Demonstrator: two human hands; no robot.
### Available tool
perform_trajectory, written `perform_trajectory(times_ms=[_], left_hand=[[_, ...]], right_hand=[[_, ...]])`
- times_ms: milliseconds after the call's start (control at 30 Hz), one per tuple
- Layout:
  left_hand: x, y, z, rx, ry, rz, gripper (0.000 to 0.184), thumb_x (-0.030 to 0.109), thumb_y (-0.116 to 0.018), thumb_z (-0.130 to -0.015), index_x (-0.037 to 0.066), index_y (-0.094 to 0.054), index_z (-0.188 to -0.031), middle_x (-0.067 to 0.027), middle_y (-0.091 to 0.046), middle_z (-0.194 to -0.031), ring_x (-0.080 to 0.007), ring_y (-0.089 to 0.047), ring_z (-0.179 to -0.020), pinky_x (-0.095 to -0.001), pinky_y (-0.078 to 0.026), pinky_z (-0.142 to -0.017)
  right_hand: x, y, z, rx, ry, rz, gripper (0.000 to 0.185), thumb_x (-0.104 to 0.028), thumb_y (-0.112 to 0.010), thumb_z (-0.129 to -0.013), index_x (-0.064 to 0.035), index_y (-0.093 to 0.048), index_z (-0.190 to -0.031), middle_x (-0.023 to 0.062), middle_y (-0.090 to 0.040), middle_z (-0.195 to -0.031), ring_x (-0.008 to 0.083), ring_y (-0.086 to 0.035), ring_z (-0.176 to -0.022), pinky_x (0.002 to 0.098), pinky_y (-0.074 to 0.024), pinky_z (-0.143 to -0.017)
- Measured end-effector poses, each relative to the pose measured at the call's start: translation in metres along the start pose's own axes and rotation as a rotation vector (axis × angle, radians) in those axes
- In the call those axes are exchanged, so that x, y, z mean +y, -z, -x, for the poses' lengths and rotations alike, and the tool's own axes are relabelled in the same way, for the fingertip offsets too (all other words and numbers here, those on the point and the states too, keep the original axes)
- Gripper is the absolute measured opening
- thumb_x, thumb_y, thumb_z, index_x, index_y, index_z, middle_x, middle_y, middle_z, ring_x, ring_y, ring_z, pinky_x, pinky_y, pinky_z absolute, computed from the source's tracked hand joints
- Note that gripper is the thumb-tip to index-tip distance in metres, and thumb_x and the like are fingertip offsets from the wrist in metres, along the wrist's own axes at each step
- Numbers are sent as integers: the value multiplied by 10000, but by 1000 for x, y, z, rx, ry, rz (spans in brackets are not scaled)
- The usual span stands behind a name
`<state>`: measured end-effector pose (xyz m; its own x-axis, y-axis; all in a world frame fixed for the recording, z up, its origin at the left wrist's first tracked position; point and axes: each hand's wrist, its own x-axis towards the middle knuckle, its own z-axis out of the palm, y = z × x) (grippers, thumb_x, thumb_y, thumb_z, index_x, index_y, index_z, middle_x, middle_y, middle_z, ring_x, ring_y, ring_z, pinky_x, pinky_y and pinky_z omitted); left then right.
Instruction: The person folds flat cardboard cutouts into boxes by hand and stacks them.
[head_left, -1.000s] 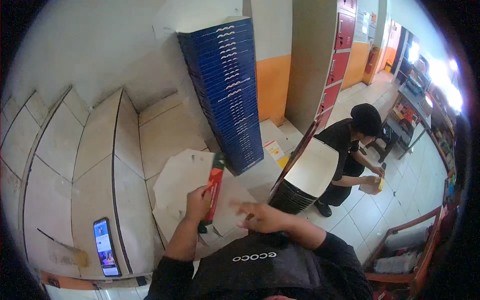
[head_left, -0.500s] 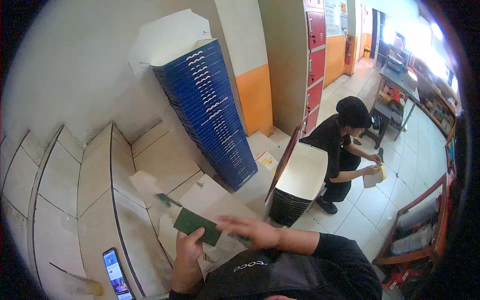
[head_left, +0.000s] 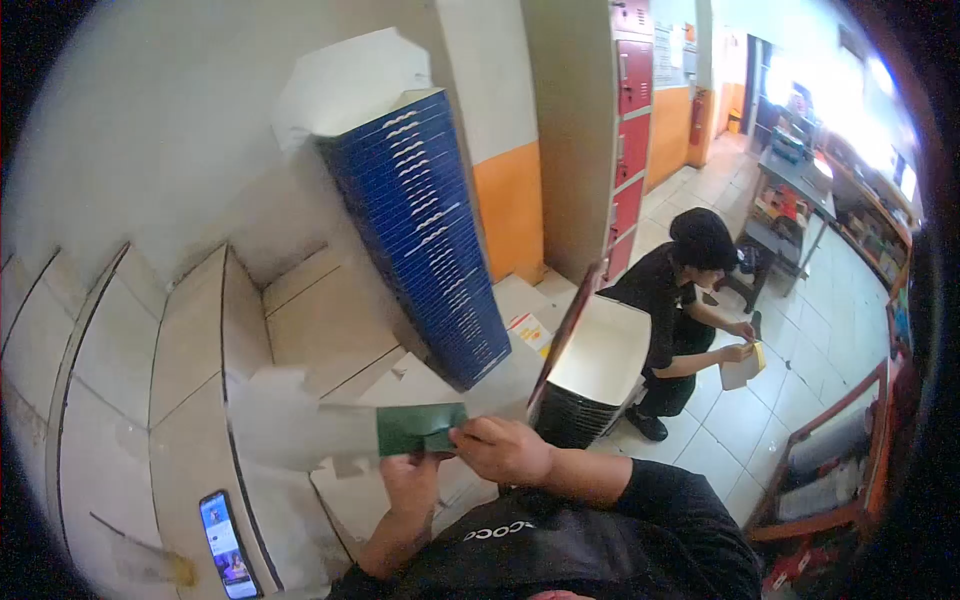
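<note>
A cardboard piece with a green panel (head_left: 415, 428) and a blurred white part stretching left is held in front of me. My left hand (head_left: 412, 485) grips its lower edge. At its right end, my right hand (head_left: 500, 450) has its fingers pinched on the green panel. Behind my hands, white cardboard sheets (head_left: 400, 385) lie on the tiled step. A tall stack of nested blue cartons (head_left: 425, 240) leans beyond them, with a white open flap on top. Right of my right hand is a stack of dark cartons with white insides (head_left: 600, 350).
A phone (head_left: 230, 550) with a lit screen lies on the tiled steps (head_left: 185, 350) at left. A crouching person (head_left: 680, 320) in black holds a small carton at right. Red lockers (head_left: 632, 150), a metal table (head_left: 795, 180) and a wooden-framed rack (head_left: 830, 460) stand around.
The cardboard piece has turned, its green panel now more level and its white part out to the left. My right fingers have closed on it. A white flap appeared atop the blue stack after the first frame.
</note>
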<state>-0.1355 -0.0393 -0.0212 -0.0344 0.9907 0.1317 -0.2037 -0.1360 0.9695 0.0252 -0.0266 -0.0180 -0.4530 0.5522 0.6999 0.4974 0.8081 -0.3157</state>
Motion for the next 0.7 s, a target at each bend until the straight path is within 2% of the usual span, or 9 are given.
perform_trajectory(times_ms=[33,67,167,267,367,467,567,667,700], left_hand=[[1,8,-1,-35,-30,-35,219,-33,-589,-780,-59,-570,-997,-100,-611,-962,-193,-595,-866,-301,-490,-769],[2,11,-5,-84,-62,-64,235,-26,-592,-781,-61,-564,-1012,-100,-607,-980,-193,-590,-882,-298,-484,-781],[30,-8,2,-178,-106,98,301,31,-628,-787,-65,-539,-1057,-99,-596,-1009,-197,-583,-914,-301,-480,-786],[36,10,5,-303,-108,-131,375,85,-650,-797,-74,-504,-1103,-130,-583,-1037,-240,-584,-944,-332,-477,-811],[44,22,13,-621,-78,-358,229,102,-590,-802,13,-565,-1011,-100,-600,-903,-216,-561,-790,-352,-457,-696],[78,9,26,-533,606,-453,276,114,-620,-758,5,-560,-1004,-86,-601,-925,-198,-553,-760,-320,-451,-629],[6,66,20,-627,407,-786,329,118,-672,-717,14,-557,-1007,-71,-600,-904,-182,-543,-691,-293,-440,-588],[40,30,29,-534,580,-378,371,125,-715,-685,10,-557,-1000,-52,-600,-888,-163,-530,-674,-291,-440,-587],[40,27,33,-529,573,-327,383,132,-718,-690,13,-553,-1015,-50,-592,-903,-157,-524,-694,-289,-438,-594]], right_hand=[[1,-1,-2,43,8,28,200,-88,-641,-722,-20,-629,-910,71,-545,-803,217,-589,-644,294,-501,-540],[7,-5,1,-4,47,-29,185,-137,-626,-772,-6,-624,-904,96,-550,-818,247,-591,-710,305,-504,-594],[1,18,-18,-48,197,-183,223,-171,-614,-797,4,-616,-936,122,-553,-869,273,-581,-786,322,-495,-640],[-2,32,-33,24,133,-343,282,-193,-600,-811,-8,-587,-1023,128,-527,-884,284,-564,-806,353,-482,-648],[-11,50,-58,55,34,-221,343,-197,-603,-804,-41,-550,-1105,125,-499,-875,299,-549,-812,378,-468,-654],[-5,47,-62,-94,-4,-206,284,-179,-601,-792,-52,-554,-1042,129,-483,-849,308,-542,-820,394,-458,-659],[-1,49,-67,-214,53,-300,252,-155,-612,-753,-23,-560,-961,130,-491,-852,304,-543,-824,395,-455,-656],[-5,50,-69,-445,163,-271,237,-138,-617,-699,7,-554,-876,132,-502,-851,303,-544,-813,402,-450,-650],[-6,49,-69,-544,206,-235,233,-134,-618,-681,17,-552,-845,133,-507,-850,303,-545,-807,405,-447,-647]])
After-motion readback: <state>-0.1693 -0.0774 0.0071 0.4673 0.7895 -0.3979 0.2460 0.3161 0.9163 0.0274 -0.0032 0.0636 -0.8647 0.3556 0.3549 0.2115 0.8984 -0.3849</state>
